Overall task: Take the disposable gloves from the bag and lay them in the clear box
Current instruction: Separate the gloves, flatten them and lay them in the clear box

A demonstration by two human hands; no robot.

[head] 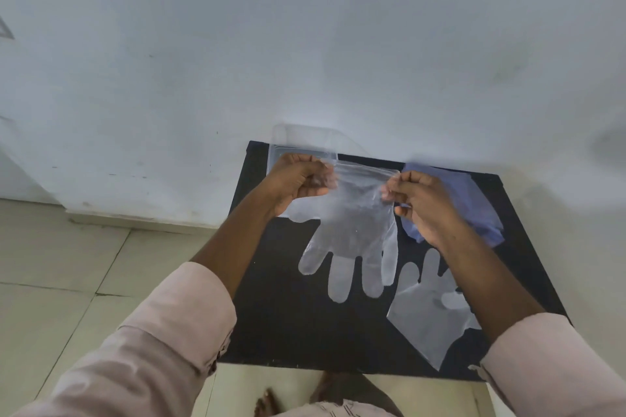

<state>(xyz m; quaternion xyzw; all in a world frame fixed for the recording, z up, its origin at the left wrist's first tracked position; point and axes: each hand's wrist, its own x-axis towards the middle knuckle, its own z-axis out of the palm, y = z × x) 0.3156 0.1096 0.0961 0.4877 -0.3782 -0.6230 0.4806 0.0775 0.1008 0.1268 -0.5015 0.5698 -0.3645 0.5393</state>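
Glove [352, 234] hangs fingers-down between both hands, its cuff pinched by the left hand [298, 179] and right hand [423, 203] above the black table [288, 325].

You hold one clear glove [352, 234] by its cuff, stretched flat, its fingers hanging down above the black surface. A second clear glove [426, 311] lies flat at the near right, fingers pointing away from you. The blue bag [474, 200] lies crumpled at the far right. The clear box [276, 154] sits at the far left edge.
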